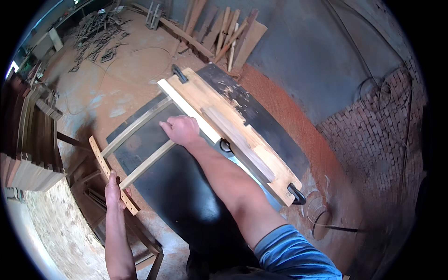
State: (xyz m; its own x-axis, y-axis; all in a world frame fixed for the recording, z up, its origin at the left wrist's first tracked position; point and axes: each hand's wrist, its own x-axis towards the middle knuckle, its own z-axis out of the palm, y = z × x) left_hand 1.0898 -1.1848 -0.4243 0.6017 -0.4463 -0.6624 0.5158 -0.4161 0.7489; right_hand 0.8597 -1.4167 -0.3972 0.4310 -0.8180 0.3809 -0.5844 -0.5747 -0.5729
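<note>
A ladder-shaped wooden frame (135, 128) lies across a dark tabletop (177, 186), its two crossbars running from two o'clock to eight, a bare-armed worker's hands at its sides. Its pale, square-edged rail (189, 110) sits just off the right hand (182, 130) toward two o'clock, long axis from ten-thirty to four-thirty, nearly parallel to a clamped board (219, 99) close beyond; whether the two touch cannot be told. The right hand is the nearer to that board, its fingers curled together over the end of the lower crossbar (147, 164); what they pinch, if anything, is hidden. At eight o'clock, the left hand (113, 191) grips the opposite rail (100, 154), a slim strip dotted with drilled holes, thumb on top, fingers mostly out of sight. The board is yellowish, notched on its far edge, bears a greyish, straight-grained strip (238, 142) and is held by black metal clamps (296, 193) at both ends. A dark ring-shaped part (225, 146) shows by the pale rail's four-thirty end. Outward, reddish sawdust (266, 88) coats the floor, rough offcuts (233, 37) lean at twelve o'clock, and stacked boards (28, 126) stand at nine.
</note>
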